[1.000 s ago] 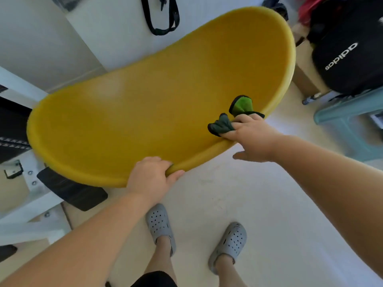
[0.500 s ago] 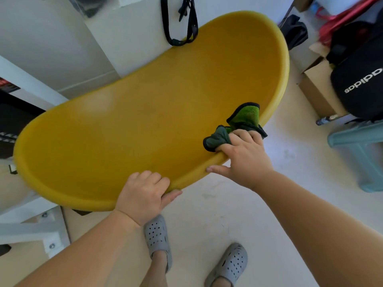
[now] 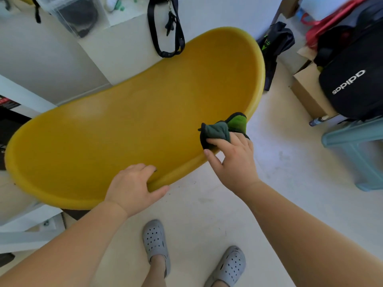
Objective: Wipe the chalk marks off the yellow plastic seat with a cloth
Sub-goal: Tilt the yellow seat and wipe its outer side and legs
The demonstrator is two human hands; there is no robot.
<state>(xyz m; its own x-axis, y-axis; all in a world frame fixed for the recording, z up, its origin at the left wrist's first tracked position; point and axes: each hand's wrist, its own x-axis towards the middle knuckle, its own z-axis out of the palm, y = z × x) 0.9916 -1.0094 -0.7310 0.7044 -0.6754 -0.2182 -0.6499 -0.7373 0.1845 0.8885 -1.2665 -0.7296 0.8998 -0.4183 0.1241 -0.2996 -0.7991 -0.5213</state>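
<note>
The right hand (image 3: 234, 162) grips a bunched green cloth (image 3: 221, 129), fingers curled over it and thumb stretched out beside the rim, pressing it against the inside of the yellow seat (image 3: 124, 131) close to its near edge, toward the right end. The left hand (image 3: 132, 187) holds that same near edge further left (fingers over the lip, thumb underneath). The seat is tilted, its hollow facing the camera. A faint pale patch on its upper left may be chalk or only glare. Below are two grey clogs (image 3: 156, 243) on the pale floor (image 3: 290, 183); a teal stool (image 3: 356, 143) and a black bag (image 3: 352, 79) stand to the right.
</note>
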